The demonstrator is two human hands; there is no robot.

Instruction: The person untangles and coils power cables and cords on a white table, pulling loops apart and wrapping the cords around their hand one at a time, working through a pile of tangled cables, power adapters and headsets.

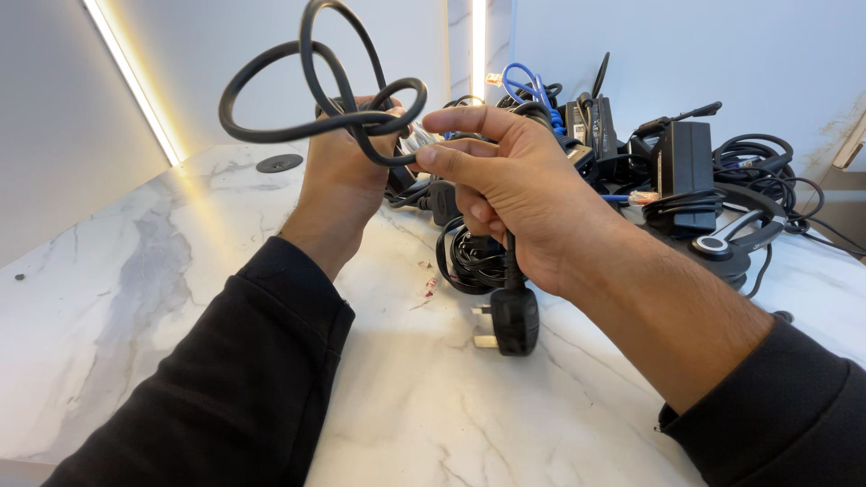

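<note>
I see my left hand (347,167) raised, fingers closed on the looped black power cable (311,99) so the coils stay gathered above them. My right hand (505,194) pinches the same cable; its plug (512,317) hangs below, near the bench (135,298). A cable pile (686,180) lies beyond.

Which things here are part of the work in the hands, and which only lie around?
In hand:
left hand
right hand
black power cable
its plug

Lying about:
blue cable
black adapter
headset
marble counter
</note>
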